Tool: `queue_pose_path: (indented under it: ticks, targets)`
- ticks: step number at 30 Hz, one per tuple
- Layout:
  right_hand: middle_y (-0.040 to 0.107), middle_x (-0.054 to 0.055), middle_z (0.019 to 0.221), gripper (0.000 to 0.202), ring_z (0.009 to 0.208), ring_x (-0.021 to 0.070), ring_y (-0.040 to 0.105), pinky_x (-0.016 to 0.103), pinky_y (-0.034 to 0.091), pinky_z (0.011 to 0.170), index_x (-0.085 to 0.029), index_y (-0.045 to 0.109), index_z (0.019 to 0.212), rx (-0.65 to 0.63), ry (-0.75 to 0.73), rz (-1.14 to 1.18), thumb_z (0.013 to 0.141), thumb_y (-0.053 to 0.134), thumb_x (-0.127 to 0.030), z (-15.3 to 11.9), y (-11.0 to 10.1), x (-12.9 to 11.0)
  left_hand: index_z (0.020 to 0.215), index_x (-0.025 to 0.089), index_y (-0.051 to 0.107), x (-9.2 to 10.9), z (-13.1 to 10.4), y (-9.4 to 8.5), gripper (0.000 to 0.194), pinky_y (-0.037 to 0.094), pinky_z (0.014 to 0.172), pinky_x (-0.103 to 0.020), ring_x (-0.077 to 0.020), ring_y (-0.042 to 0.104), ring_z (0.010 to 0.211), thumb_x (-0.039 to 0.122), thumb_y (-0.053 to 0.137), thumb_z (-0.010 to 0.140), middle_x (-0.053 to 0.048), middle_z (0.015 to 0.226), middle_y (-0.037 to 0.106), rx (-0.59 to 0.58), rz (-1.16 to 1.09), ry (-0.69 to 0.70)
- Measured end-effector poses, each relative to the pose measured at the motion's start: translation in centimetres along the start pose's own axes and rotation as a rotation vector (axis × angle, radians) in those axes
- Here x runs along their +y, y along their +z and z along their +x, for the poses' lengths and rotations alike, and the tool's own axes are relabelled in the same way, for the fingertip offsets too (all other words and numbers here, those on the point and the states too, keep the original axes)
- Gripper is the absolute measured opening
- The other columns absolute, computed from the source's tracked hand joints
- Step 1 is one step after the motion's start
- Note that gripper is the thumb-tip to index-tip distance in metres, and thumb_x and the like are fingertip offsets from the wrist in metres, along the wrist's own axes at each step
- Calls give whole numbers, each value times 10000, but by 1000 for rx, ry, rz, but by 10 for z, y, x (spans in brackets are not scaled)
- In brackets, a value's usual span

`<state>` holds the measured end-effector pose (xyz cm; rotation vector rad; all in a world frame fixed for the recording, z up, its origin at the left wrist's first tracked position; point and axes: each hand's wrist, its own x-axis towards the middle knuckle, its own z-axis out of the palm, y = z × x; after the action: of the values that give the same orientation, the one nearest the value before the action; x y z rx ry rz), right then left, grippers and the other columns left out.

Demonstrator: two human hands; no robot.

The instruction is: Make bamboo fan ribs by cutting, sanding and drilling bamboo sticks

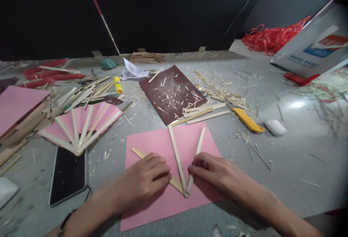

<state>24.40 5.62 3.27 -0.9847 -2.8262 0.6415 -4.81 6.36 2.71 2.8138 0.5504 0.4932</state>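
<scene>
On the table lies a pink sheet [152,208] with three flat wooden strips fanned out from a shared lower end. My left hand [150,175] is closed over the left strip [138,152], hiding its middle. The centre strip [176,150] stands free between my hands, its top reaching the sheet's upper edge. My right hand [208,168] pinches the right strip [199,141] from its right side. The strips' lower ends meet and overlap near the sheet's lower middle.
A pink fan [94,115] rests partly over a black phone [67,173] at left. Behind the sheet are a dark board [174,92] with shavings and loose strips [208,117]. A yellow cutter [247,119], white object [275,127] and glue stick [117,85] lie around.
</scene>
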Motion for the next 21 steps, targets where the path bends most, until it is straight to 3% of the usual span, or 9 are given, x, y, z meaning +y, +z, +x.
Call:
queue_pose_path:
  ticks: [13,16,18,21]
  targets:
    - [624,84,1100,251,887,211,632,363,552,751,-205,606,1278,0,-4,-47,1053,501,-167,-3,-2,-4,1096,111,643,3,-5,1,242,510,812,-393,-224,579,906,63,416,1025,-110,974,641,-36,-65,-66]
    - [651,107,1129,288,906,214,645,351,544,753,-180,581,1335,107,-27,-98,1062,486,-177,1,-18,17,1088,129,648,5,-4,3,223,517,835,-395,-227,602,941,52,456,1004,-113,995,654,28,-55,-82]
    - [664,132,1188,272,1024,250,650,384,537,835,-165,623,1284,230,-9,-223,1053,479,-146,10,-34,45,1057,144,652,5,-4,4,215,520,842,-387,-223,616,948,38,476,992,-105,986,663,67,-45,-81]
    - [676,148,1230,252,1138,299,631,431,530,918,-155,652,1235,241,104,-431,1018,529,-125,32,-54,94,1016,148,653,6,-5,6,211,522,838,-382,-222,625,943,26,484,980,-101,977,668,91,-32,-71]
